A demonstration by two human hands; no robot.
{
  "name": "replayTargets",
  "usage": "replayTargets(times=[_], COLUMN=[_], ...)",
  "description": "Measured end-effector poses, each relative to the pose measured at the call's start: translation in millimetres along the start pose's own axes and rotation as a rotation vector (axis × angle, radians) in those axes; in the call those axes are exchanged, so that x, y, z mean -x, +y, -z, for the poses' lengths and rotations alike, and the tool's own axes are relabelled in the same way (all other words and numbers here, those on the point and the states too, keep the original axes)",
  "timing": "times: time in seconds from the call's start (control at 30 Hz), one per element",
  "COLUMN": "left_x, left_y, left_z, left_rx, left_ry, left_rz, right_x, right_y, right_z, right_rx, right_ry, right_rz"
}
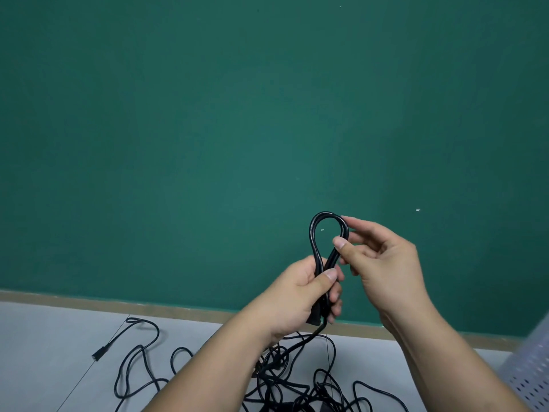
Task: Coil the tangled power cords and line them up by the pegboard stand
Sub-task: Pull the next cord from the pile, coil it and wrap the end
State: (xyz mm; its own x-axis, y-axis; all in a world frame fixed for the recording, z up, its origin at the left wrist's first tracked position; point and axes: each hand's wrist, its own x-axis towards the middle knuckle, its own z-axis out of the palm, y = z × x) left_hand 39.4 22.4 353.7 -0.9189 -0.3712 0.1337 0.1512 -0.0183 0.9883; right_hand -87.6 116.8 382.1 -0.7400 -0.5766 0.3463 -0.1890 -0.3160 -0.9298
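Black power cord (315, 233), limp yet springy by the look of it, stands in a loop before the green wall (208, 114), left hand (300, 295) clenched round its gathered base, right hand (383, 263) pinching the bend, its tail joining the floor tangle (285, 379)

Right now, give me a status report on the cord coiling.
Both hands busy: left hand grips loop base, right hand pinches loop top. One cord partly coiled. Loose tangle on floor below.

Low in the frame, the left hand (300, 292) grips a black cord loop (315, 233) while the right hand (383, 263) pinches its upper curve. Tangled cords (285, 379) lie on the grey floor (53, 337) below, with the white pegboard (531, 373) at lower right.
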Motion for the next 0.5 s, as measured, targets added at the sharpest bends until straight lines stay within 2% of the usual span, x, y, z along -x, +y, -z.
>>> replayTargets(times=[0.1, 0.2, 0.33, 0.43, 0.5], left_x=[1.5, 1.8, -1.6, -3.8, -3.8], left_y=[0.8, 3.6, 7.1, 10.8, 12.3], left_z=[1.8, 2.6, 12.1, 22.5, 28.5], left_rx=[-0.016, 0.008, 0.05, 0.092, 0.131], left_ry=[0.036, 0.138, 0.303, 0.401, 0.435], left_rz=[0.005, -0.014, -0.097, -0.148, -0.163], right_x=[-0.4, 0.0, 2.8, 9.5, 13.3], right_y=[6.0, 9.2, 16.1, 20.9, 23.6], right_z=[1.7, 2.0, 0.7, -0.6, -1.4], right_rx=[0.06, 0.129, 0.214, 0.287, 0.306], right_ry=[0.009, -0.076, -0.255, -0.454, -0.578], right_rz=[-0.005, -0.064, -0.242, -0.391, -0.42])
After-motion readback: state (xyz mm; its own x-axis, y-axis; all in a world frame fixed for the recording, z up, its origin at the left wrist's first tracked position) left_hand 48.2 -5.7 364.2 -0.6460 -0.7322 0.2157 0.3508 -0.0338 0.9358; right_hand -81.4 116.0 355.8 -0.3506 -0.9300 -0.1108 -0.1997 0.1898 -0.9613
